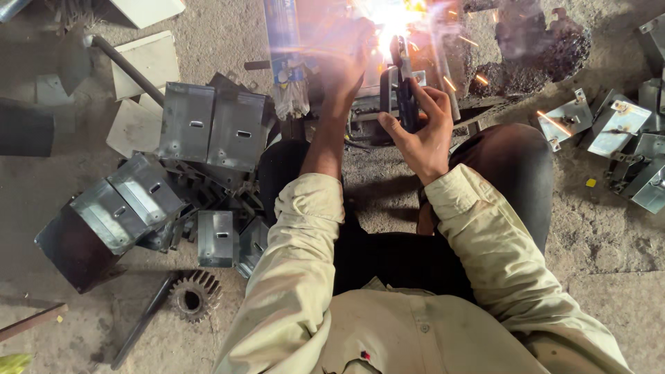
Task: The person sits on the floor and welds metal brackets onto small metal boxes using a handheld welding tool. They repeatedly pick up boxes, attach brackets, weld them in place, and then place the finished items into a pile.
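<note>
While the bright welding arc [391, 24] burns just ahead of both hands, the right hand [422, 135] is closed around the dark welding holder [404, 90], whose long axis runs away from the person toward the arc. The left hand [346, 66] reaches further forward and lies nearer to the arc, pressed down near the metal workpiece [388, 104], but the glare hides its fingers, so I cannot tell if it grips anything. Folded grey metal brackets [215, 128] lie in a pile to the left on the concrete floor [609, 277], and an old gear [195, 296] sits near the left sleeve.
</note>
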